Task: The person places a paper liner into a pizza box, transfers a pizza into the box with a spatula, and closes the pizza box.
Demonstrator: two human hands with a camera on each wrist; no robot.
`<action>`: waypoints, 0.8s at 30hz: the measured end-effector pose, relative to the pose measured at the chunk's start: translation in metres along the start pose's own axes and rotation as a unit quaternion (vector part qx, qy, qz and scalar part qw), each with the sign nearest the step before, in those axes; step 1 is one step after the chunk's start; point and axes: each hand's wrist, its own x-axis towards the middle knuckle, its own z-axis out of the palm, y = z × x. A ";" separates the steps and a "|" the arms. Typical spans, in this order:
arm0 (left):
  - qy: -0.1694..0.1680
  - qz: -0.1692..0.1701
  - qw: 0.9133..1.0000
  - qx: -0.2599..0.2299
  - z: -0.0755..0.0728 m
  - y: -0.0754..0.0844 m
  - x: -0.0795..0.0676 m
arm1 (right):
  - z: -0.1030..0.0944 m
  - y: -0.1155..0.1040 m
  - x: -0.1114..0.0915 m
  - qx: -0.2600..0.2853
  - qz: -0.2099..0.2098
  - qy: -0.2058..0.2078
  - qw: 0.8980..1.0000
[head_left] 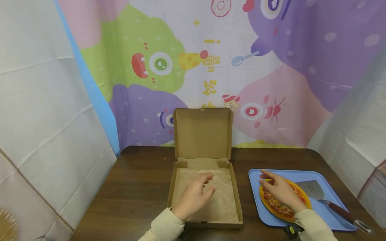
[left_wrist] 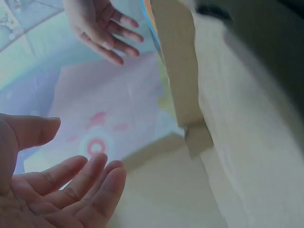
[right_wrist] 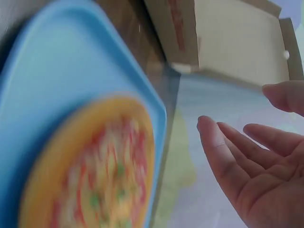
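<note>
My left hand (head_left: 197, 194) hovers over an open cardboard pizza box (head_left: 238, 211), thumb apart from the fingers and nothing held. Brown paper (head_left: 223, 197) lines the box, and its lid (head_left: 203, 134) stands upright at the back. Over to the right, my right hand (head_left: 280, 190) hangs above a pizza (head_left: 278, 207), its fingers loosely bent around nothing. The pizza, with a yellow-orange rim and red and green topping, lies on a blue tray (head_left: 262, 217). In the right wrist view a gap shows between the right hand and the pizza (right_wrist: 109, 180).
A pizza server (head_left: 313, 190) with a metal blade and brown handle lies on the tray, its handle reaching over the tray's right corner. Dark wooden table (head_left: 132, 194) extends left of the box. Behind the lid hangs a printed curtain (head_left: 144, 110).
</note>
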 end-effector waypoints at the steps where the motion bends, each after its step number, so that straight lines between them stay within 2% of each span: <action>1: -0.006 0.001 1.000 -0.007 0.003 0.002 0.000 | -0.006 0.002 -0.002 -0.021 -0.003 0.005 1.000; 5: -0.029 0.006 0.999 -0.021 0.018 0.010 -0.001 | -0.029 0.010 -0.010 -0.126 -0.013 0.032 0.991; 9: -0.061 0.010 0.998 -0.034 0.035 0.018 -0.001 | -0.050 0.024 -0.020 -0.208 -0.009 0.057 0.976; 14: -0.105 0.003 0.993 -0.052 0.054 0.028 0.001 | -0.078 0.050 -0.034 -0.249 0.008 0.064 0.966; 19: -0.148 0.008 0.988 -0.053 0.073 0.036 0.005 | -0.103 0.079 -0.047 -0.302 0.032 0.068 0.950; 24: -0.192 0.002 0.980 -0.059 0.093 0.043 0.008 | -0.119 0.103 -0.055 -0.309 0.090 0.040 0.946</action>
